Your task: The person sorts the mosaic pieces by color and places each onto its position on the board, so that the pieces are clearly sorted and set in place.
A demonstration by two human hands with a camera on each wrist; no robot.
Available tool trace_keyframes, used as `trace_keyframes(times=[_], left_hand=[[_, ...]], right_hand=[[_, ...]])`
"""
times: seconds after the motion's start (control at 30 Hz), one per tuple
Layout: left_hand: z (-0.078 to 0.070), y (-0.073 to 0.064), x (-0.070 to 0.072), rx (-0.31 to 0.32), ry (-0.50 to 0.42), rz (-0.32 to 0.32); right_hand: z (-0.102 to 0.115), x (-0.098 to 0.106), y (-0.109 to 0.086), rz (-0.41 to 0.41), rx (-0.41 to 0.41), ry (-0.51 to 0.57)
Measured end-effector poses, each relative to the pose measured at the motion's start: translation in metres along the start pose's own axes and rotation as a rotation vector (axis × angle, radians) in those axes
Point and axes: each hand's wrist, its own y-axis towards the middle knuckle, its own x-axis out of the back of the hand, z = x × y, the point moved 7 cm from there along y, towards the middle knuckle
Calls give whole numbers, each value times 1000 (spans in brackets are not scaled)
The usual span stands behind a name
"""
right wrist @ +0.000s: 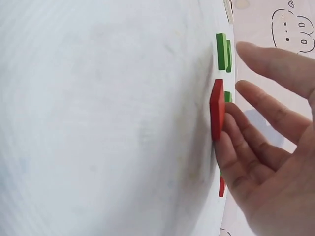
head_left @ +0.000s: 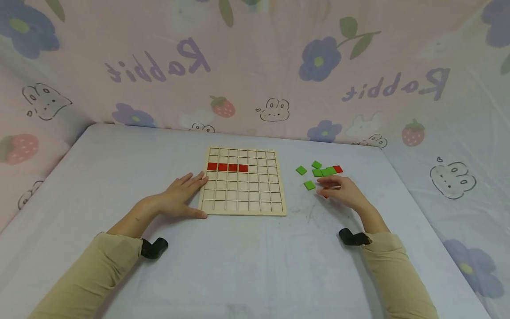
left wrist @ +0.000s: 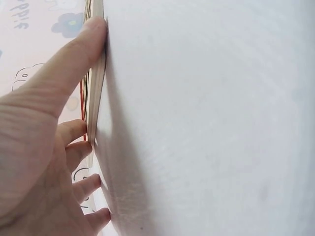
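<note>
A wooden grid board (head_left: 243,182) lies on the table with a short row of red tiles (head_left: 227,167) in its third row. My left hand (head_left: 181,197) rests flat beside the board's left edge, fingers straight and thumb at the front-left corner; the left wrist view shows the thumb of that left hand (left wrist: 49,88) pressed against the board's edge (left wrist: 98,73). My right hand (head_left: 338,188) hovers low over loose tiles to the right of the board. Its fingers (right wrist: 236,147) touch the top of a red tile (right wrist: 217,109) lying on the table, thumb held apart.
Several green tiles (head_left: 316,173) and one red tile (head_left: 338,169) lie scattered just beyond my right hand. A pink printed cloth (head_left: 255,66) hangs behind and to both sides of the pale table (head_left: 255,266). Black straps sit at both wrists.
</note>
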Motion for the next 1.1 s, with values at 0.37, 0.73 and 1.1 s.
trace_keyframes(times=[0.37, 0.73, 1.1], left_hand=[[-3, -1, 2, -2, -8, -3], [-2, -1, 3, 7, -11, -1], [-2, -2, 1, 6, -9, 0]], right_hand=[[0, 1, -7, 19, -22, -42], [-2, 1, -4, -38, -32, -65], [0, -5, -1, -6, 0, -32]])
